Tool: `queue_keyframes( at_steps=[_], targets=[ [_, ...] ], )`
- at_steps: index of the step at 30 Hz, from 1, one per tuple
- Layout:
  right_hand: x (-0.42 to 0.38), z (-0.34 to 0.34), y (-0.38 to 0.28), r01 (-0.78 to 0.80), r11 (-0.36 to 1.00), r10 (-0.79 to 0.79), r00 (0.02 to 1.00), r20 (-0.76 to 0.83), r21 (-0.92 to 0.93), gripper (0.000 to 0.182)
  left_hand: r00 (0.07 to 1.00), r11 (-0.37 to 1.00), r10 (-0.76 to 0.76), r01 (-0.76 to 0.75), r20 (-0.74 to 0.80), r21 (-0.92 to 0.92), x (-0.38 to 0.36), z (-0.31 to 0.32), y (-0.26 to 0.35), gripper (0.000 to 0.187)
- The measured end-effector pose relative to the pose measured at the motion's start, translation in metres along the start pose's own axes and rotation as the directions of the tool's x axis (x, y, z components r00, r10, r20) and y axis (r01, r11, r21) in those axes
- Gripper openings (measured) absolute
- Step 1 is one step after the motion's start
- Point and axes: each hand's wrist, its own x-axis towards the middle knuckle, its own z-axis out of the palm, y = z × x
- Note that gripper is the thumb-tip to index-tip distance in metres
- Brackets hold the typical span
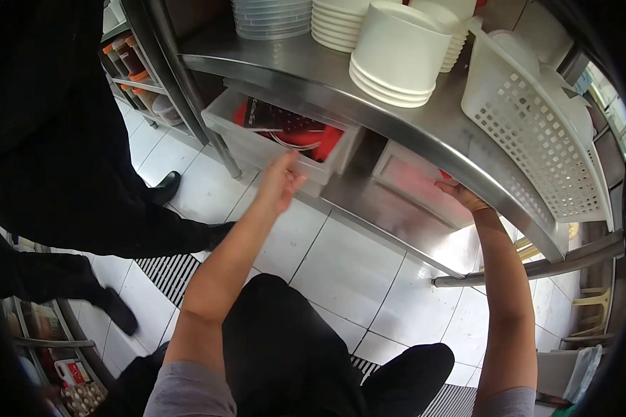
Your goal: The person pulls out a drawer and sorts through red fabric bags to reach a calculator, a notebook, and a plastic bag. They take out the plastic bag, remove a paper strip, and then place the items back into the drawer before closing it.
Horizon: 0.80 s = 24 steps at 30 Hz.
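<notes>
My left hand [283, 182] is at the front of a translucent plastic bin [233, 142] on the lower shelf, its fingers curled at the rim. Inside that bin lie red items [329, 141], a black packet with white print [275, 115] and a loop of pale cord. Under the right part of the steel top, my right hand [466, 197] grips the side of a second translucent bin [403, 165], which has something red in or behind it. Part of this hand is hidden by the counter's edge.
Above the bins, the steel counter [257, 59] carries stacked white tubs [396, 55], clear round containers [271, 17] and a white perforated basket [528, 118]. A person in black trousers [62, 153] stands close on my left. Jars [129, 55] fill a rack behind. Floor drain grates [163, 274] lie nearby.
</notes>
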Motion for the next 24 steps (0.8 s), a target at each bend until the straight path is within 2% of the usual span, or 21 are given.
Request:
queue_keyframes(
  at_steps=[1, 2, 3, 5, 6, 9, 12, 13, 14, 16, 18, 19, 20, 22, 23, 24],
  targets=[
    [0.000, -0.003, -0.005, -0.125, 0.989, 0.118, 0.989, 0.092, 0.078, 0.055, 0.998, 1.000, -0.025, 0.025, 0.058, 0.001, -0.011, 0.001, -0.011, 0.013],
    [0.002, -0.005, -0.009, -0.251, 0.957, 0.224, 0.957, 0.185, 0.142, 0.057, 0.999, 1.000, -0.021, 0.022, 0.030, -0.014, -0.025, 0.007, -0.021, 0.011],
    [0.003, -0.003, -0.007, -0.252, 0.957, 0.224, 0.956, 0.188, 0.141, 0.057, 1.000, 0.999, -0.017, 0.018, 0.006, -0.036, -0.039, 0.015, -0.031, 0.009],
    [-0.003, 0.000, 0.002, 0.031, 0.999, -0.032, 0.999, -0.044, -0.032, 0.059, 1.000, 0.998, -0.019, 0.018, -0.012, -0.062, -0.069, 0.027, -0.046, 0.008],
    [-0.003, -0.007, -0.005, 0.025, 0.999, -0.026, 0.999, -0.030, -0.035, 0.059, 0.999, 0.996, -0.018, 0.015, -0.035, -0.085, -0.084, 0.031, -0.051, 0.007],
    [0.004, -0.020, -0.022, -0.223, 0.972, 0.234, 0.955, 0.183, -0.076, 0.066, 0.998, 0.992, 0.016, -0.022, -0.054, -0.121, -0.122, 0.022, -0.046, 0.010],
    [0.007, -0.014, -0.016, -0.206, 0.978, 0.209, 0.963, 0.171, -0.030, 0.073, 0.997, 0.996, -0.038, 0.032, -0.071, -0.087, -0.158, 0.007, -0.043, 0.017],
    [0.006, -0.016, -0.016, -0.164, 0.968, 0.196, 0.966, 0.169, -0.188, 0.079, 0.998, 0.997, -0.043, 0.040, -0.054, -0.067, -0.170, -0.005, -0.046, 0.022],
    [0.006, -0.019, -0.025, -0.105, 0.994, 0.104, 0.993, 0.052, 0.011, 0.057, 0.995, 0.996, -0.060, 0.055, -0.075, -0.067, -0.182, -0.011, -0.046, 0.022],
    [0.002, -0.007, -0.014, -0.150, 0.954, 0.163, 0.986, 0.028, -0.259, 0.069, 0.998, 0.997, -0.057, 0.056, -0.003, -0.051, -0.206, -0.019, -0.041, 0.026],
    [0.004, -0.007, -0.010, -0.079, 0.854, 0.123, 0.991, 0.051, -0.514, 0.080, 0.998, 0.997, -0.068, 0.067, -0.016, -0.047, -0.216, -0.022, -0.039, 0.027],
    [0.004, -0.003, -0.003, -0.037, 0.760, 0.096, 0.994, 0.057, -0.649, 0.082, 0.998, 0.997, -0.058, 0.057, -0.001, -0.051, -0.219, -0.023, -0.038, 0.029],
    [0.006, -0.007, -0.011, -0.034, 0.761, 0.095, 0.994, 0.059, -0.648, 0.082, 0.998, 0.997, -0.058, 0.058, -0.003, -0.052, -0.220, -0.027, -0.037, 0.029],
    [0.010, -0.020, -0.028, -0.179, 0.821, 0.267, 0.960, 0.088, -0.543, 0.083, 0.998, 0.998, -0.051, 0.052, 0.039, -0.038, -0.222, -0.032, -0.035, 0.030],
    [0.008, -0.022, -0.035, -0.111, 0.840, 0.150, 0.988, 0.030, -0.532, 0.075, 0.998, 0.998, -0.048, 0.049, 0.038, -0.040, -0.223, -0.034, -0.036, 0.030],
    [0.008, -0.023, -0.043, -0.111, 0.840, 0.149, 0.988, 0.029, -0.532, 0.075, 0.998, 0.998, -0.057, 0.059, 0.030, -0.037, -0.222, -0.036, -0.037, 0.030]
  ],
)
